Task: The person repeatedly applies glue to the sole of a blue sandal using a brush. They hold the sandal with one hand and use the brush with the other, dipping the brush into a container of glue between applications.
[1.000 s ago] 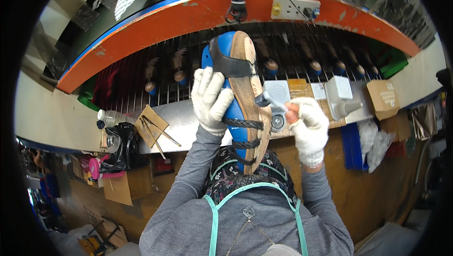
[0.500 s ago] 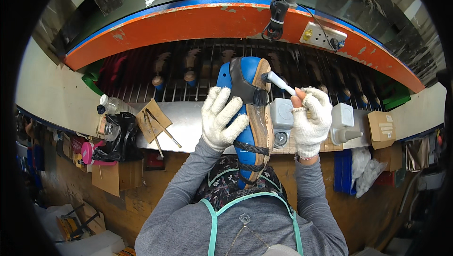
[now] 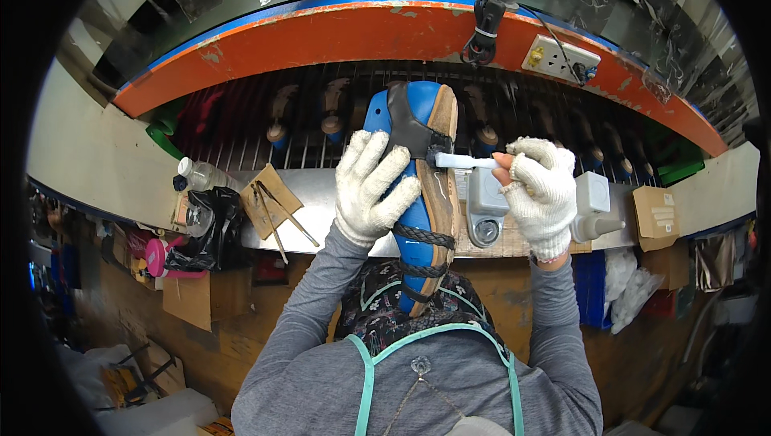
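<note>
My left hand, in a white knit glove, grips a sandal mounted on a blue last, sole side turned to the right. The sandal has a black upper band, braided black straps and a tan sole edge. My right hand, also gloved, holds a small white-handled brush whose dark bristles touch the sole edge near the toe. Both hands are raised in front of my chest above the workbench.
An orange and blue conveyor rail with a wire rack holding several shoe lasts runs behind the bench. A grey glue pot, a white box, a cardboard box, a plastic bottle, a black bag and thin tools on cardboard lie on the bench.
The sandal has tilted upright and shifted slightly right. My right hand lifted from beside the heel end and brought the brush onto the sole edge near the toe.
</note>
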The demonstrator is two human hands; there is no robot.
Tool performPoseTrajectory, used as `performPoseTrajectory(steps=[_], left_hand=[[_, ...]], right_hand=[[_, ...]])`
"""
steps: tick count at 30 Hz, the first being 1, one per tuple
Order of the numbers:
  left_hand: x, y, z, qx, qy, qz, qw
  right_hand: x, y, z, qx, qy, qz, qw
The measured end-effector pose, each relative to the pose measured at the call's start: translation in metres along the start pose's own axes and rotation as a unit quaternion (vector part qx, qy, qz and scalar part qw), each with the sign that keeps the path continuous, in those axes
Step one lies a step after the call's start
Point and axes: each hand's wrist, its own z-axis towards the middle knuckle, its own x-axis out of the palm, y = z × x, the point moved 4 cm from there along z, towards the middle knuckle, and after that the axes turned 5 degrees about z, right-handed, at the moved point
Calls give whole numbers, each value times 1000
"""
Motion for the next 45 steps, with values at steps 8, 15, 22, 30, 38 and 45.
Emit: performPoseTrajectory(steps=[8, 15, 22, 30, 38, 45], left_hand=[[-4, 10, 8, 8, 7, 4, 1000], [-8, 18, 4, 7, -7, 30, 999], [-10, 16, -4, 25, 13, 37, 999], [-18, 15, -4, 52, 35, 43, 997], [-26, 19, -2, 39, 12, 40, 998], [-30, 25, -2, 25, -9, 54, 998]], right_hand=[[-2, -11, 15, 59, -4, 151, 987], [13, 1, -28, 169, 78, 243, 952], [14, 12, -28, 101, 35, 49, 993], [9, 31, -9, -28, -65, -47, 996], [15, 29, -2, -48, -61, 12, 997], [20, 16, -13, 91, 77, 154, 981]])
